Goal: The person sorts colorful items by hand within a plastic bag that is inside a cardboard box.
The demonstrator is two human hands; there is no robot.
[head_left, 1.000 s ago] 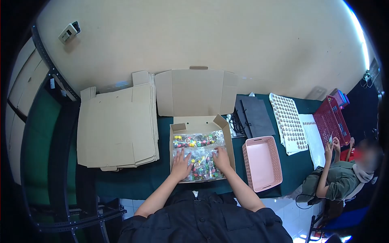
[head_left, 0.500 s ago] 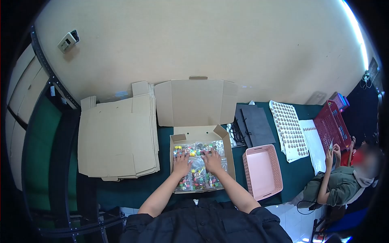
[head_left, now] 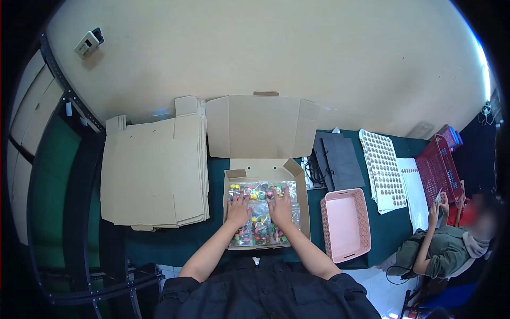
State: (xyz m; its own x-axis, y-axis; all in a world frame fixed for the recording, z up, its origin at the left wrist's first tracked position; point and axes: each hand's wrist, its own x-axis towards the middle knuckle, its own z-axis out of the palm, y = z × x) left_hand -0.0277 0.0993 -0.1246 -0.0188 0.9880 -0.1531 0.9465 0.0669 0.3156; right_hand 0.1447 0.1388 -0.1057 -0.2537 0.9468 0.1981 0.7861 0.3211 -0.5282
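Note:
An open cardboard box (head_left: 304, 212) stands in front of me with its lid raised against the wall. Inside lie several clear plastic bags (head_left: 260, 226) filled with small colourful pieces, perhaps candies. My left hand (head_left: 238, 211) rests flat on the bags in the left part of the box, fingers spread. On the right part, my right hand (head_left: 280, 208) lies on them too, its fingers stretched out. Neither hand grips anything; the bags under the palms are partly hidden.
Flattened cardboard boxes (head_left: 151, 175) are stacked at left. To the right are a pink basket (head_left: 345, 226), black paper bags (head_left: 340, 159), sticker sheets (head_left: 383, 170) and a dark red basket (head_left: 436, 165). A co-worker (head_left: 443, 247) sits far right, holding something small. A metal shelf (head_left: 79, 191) stands left.
Both hands stay on the bags with small shifts of the fingers. The view has tilted slightly. The co-worker's hands have moved a little.

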